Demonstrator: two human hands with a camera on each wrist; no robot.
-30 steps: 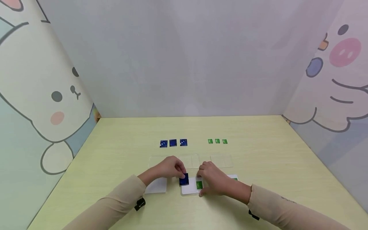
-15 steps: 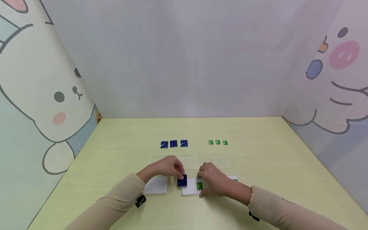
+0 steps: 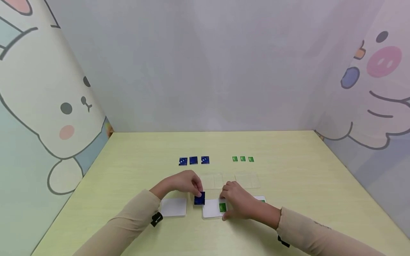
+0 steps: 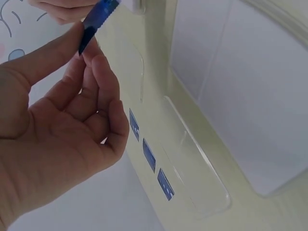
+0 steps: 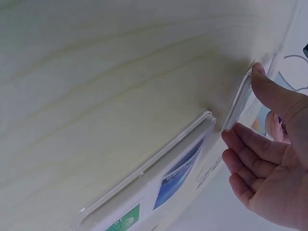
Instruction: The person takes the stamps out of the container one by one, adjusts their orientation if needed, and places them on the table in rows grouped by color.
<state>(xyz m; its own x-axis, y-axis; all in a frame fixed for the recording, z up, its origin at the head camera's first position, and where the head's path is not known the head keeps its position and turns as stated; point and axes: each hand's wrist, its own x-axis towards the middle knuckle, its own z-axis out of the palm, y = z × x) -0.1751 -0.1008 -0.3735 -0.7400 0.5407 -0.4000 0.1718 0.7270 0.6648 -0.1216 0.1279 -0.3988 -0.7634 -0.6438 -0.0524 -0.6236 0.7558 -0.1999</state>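
My left hand (image 3: pixel 187 183) pinches a small dark blue square card (image 3: pixel 199 198) between thumb and forefinger, in the air between two white boxes. In the left wrist view the blue card (image 4: pixel 98 20) shows edge-on at the fingertips. My right hand (image 3: pixel 238 200) grips the middle white box (image 3: pixel 211 208) in its clear plastic case, thumb on the near edge and fingers on the far edge. A green card (image 3: pixel 222 207) lies on that box, beside my palm. In the right wrist view my right hand (image 5: pixel 274 159) spans the clear case (image 5: pixel 239 101).
A left white box (image 3: pixel 173 207) has a plain top. Behind my right hand a right white box (image 3: pixel 260 197) is mostly hidden; blue (image 5: pixel 178 178) and green cards (image 5: pixel 124 220) lie on it. Farther back are clear lids (image 3: pixel 247 180), three blue cards (image 3: pixel 193 160) and three green cards (image 3: pixel 243 159).
My left hand has carried the blue card a little to the left, off the middle box's left end. The right hand stays in place on the middle box.
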